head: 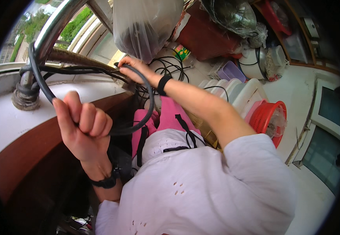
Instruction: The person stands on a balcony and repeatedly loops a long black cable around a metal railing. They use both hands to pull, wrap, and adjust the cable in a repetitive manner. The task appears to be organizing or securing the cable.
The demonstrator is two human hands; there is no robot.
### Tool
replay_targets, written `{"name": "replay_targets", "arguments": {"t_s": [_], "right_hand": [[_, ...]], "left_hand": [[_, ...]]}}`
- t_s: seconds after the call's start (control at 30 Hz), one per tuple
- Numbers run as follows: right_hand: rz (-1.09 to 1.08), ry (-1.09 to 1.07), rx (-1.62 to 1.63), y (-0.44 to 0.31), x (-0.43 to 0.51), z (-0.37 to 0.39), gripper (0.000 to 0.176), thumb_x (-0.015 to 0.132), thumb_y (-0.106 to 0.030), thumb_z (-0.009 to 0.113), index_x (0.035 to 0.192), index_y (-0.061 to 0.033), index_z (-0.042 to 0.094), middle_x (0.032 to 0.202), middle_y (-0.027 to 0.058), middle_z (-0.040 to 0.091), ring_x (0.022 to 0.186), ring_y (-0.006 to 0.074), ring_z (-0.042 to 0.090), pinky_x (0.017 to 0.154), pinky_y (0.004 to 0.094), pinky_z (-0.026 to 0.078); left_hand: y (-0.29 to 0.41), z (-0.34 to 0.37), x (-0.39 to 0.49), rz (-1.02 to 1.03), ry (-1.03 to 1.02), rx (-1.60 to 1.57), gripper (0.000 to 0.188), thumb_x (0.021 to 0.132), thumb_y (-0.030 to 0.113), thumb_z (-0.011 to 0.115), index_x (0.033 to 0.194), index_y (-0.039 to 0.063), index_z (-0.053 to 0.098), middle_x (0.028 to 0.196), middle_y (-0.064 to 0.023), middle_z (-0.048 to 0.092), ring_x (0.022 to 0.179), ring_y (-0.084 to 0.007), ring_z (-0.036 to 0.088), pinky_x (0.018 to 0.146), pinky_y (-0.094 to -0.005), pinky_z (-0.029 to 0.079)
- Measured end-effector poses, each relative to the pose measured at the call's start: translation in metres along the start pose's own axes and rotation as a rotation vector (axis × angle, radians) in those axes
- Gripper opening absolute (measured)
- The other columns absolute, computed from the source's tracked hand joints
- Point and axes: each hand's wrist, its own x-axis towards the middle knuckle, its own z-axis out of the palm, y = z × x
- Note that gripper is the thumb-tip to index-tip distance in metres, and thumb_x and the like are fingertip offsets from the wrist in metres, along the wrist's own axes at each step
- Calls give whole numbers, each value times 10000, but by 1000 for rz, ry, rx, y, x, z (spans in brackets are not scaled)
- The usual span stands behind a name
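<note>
A thick black cable [150,97] runs in a wide loop between my two hands. My left hand [83,126] is closed around it, and from this fist the cable rises over the metal rail [45,35] by the window. Farther off, my right hand [134,70] grips the cable near its dark end, beside a rusty horizontal bar [73,58]. More turns of black cable [29,70] wrap the upright metal post [26,95] on the white sill. Some strands stretch along the bar towards my right hand.
Loose thin black cable [170,69] lies tangled on the floor beyond my right arm. A filled clear plastic bag [146,29] hangs ahead. To the right stand a red plastic basket [268,120], a white plastic container [246,94] and a purple basket [231,72]. The wooden sill edge [49,132] curves along my left.
</note>
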Motion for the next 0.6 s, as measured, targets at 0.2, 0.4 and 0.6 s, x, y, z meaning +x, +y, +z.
{"name": "replay_targets", "arguments": {"t_s": [0.2,0.4,0.6], "right_hand": [[335,191,69,110,-9,22,504,868,-64,553,1349,-69,402,1125,111,606,1042,168,563,876,293,439],[638,444,325,154,-19,-26,418,889,-370,555,1062,9,585,755,56,545,564,149,495,518,303,422],[1267,-62,896,82,-22,19,959,864,-666,416,1381,109,187,1284,315,446,1176,410,484,970,533,390]], "left_hand": [[-27,-51,22,55,164,438,402,1002,343,392,679,118,307,484,50,204,400,-52,146,383,-239,137],[-40,-82,47,92,157,550,391,999,292,419,678,113,284,502,48,204,413,-51,153,385,-238,129],[-43,-86,48,71,118,455,399,998,324,407,681,111,292,496,46,210,410,-53,152,386,-241,129]]}}
